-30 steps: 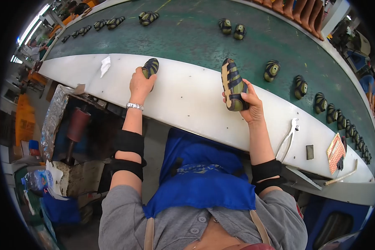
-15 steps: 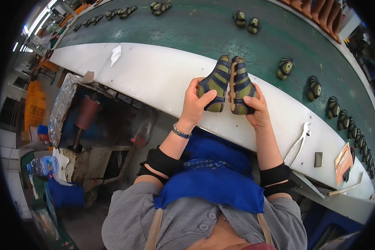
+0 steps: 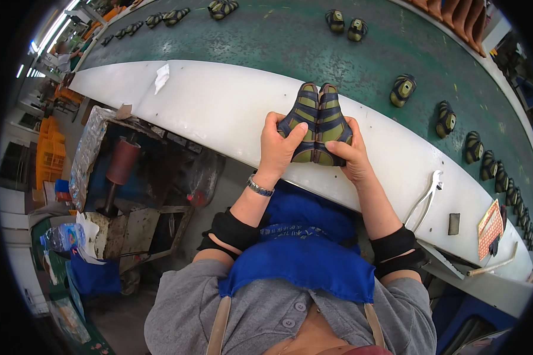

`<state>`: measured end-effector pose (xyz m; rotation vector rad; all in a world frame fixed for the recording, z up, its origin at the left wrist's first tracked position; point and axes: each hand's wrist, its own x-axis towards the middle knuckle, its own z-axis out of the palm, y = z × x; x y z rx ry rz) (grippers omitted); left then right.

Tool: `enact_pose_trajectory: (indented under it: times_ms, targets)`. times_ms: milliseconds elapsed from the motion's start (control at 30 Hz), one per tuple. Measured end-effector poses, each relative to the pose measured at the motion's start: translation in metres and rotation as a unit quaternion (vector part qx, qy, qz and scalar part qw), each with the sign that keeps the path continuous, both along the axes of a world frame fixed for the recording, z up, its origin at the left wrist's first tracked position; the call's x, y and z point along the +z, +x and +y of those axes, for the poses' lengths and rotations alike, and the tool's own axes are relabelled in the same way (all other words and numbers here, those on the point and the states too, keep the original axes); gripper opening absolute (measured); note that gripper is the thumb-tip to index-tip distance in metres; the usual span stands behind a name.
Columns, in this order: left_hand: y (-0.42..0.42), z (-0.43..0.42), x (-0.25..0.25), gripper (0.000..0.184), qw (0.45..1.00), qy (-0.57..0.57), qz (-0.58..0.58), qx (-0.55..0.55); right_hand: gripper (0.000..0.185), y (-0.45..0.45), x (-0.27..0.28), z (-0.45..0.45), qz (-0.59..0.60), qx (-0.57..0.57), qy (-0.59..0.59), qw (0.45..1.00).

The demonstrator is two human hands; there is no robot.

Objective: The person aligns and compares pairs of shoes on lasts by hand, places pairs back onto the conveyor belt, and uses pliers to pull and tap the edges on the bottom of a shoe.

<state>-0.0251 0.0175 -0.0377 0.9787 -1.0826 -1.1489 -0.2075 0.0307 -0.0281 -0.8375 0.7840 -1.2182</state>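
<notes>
Bringing left shoe (image 3: 305, 111) against right shoe (image 3: 333, 121) over white table (image 3: 219, 100), closing earlier gap; angling forearms (image 3: 247, 207) inward, gripping one each in left hand (image 3: 276, 147) and right hand (image 3: 355, 157); showing illegible lettering (image 3: 293, 231) on blue apron (image 3: 302, 266).

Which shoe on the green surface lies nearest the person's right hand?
The lone shoe between the side-by-side pair and the rightmost row; others lie farther from the right hand.

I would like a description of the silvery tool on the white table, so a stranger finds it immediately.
Follow the long white table toward the person's right. Past the right hand, near the front edge, lies the silvery tool. Its two long curved handles set it apart from the small dark block.
</notes>
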Motion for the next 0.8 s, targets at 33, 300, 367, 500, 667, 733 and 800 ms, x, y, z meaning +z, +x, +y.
enact_pose_trajectory:
  times_ms: [33,300,367,500,667,733,800]
  targets:
    - [0.0,-0.001,-0.003,0.037,1.0,-0.006,-0.022,0.019,0.062,0.001,0.001,0.0,0.004,0.0,-0.004,1.0]
    - [-0.002,0.0,-0.009,0.039,0.996,-0.027,-0.064,0.058,0.067,-0.002,-0.003,-0.001,0.032,0.002,-0.023,0.999]
    - [-0.003,0.001,-0.011,0.038,0.997,-0.032,-0.05,0.05,0.074,-0.003,-0.006,-0.002,0.034,0.001,-0.028,0.999]
    - [-0.004,0.01,0.001,0.036,0.997,-0.019,0.063,-0.036,0.085,-0.003,0.008,0.0,-0.014,0.009,-0.047,0.999]
    - [0.002,0.013,0.004,0.037,0.986,0.028,0.129,-0.104,0.08,-0.009,0.001,-0.003,-0.09,0.038,0.015,0.995]
    - [0.003,0.012,0.003,0.037,0.985,0.021,0.131,-0.109,0.079,-0.007,0.006,-0.002,-0.089,0.036,0.012,0.995]
    - [0.004,0.012,0.0,0.036,0.985,0.017,0.131,-0.108,0.078,-0.006,0.007,-0.001,-0.088,0.034,0.013,0.995]
